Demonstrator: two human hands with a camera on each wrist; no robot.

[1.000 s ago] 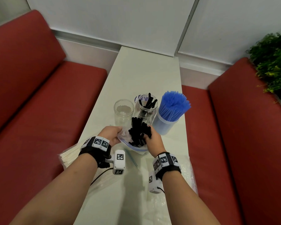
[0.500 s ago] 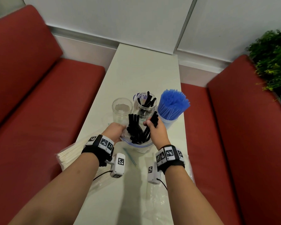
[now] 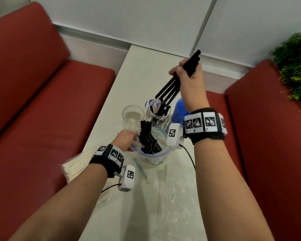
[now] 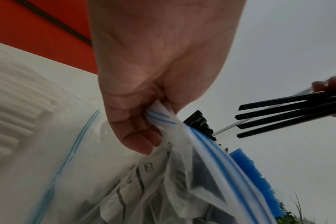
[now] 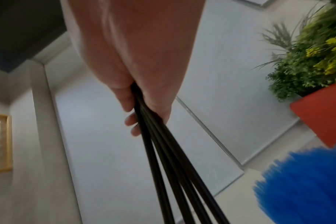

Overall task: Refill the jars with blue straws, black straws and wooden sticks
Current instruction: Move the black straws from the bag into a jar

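head view: my right hand point(image 3: 188, 79) grips thin black plastic straws point(image 3: 169, 90) above the half-filled clear middle jar point(image 3: 159, 117); my left hand point(image 3: 124, 139) pinches the zip bag point(image 3: 156, 153); blue straws point(image 3: 178, 112) done; the clear left jar point(image 3: 133, 117) awaits sticks.

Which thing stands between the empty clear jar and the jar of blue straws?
In the head view, the clear jar with a few black straws stands between the empty clear jar and the blue straws.

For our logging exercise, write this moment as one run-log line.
left hand: grips zip bag rim | right hand: holds black straws above middle jar | left jar: empty
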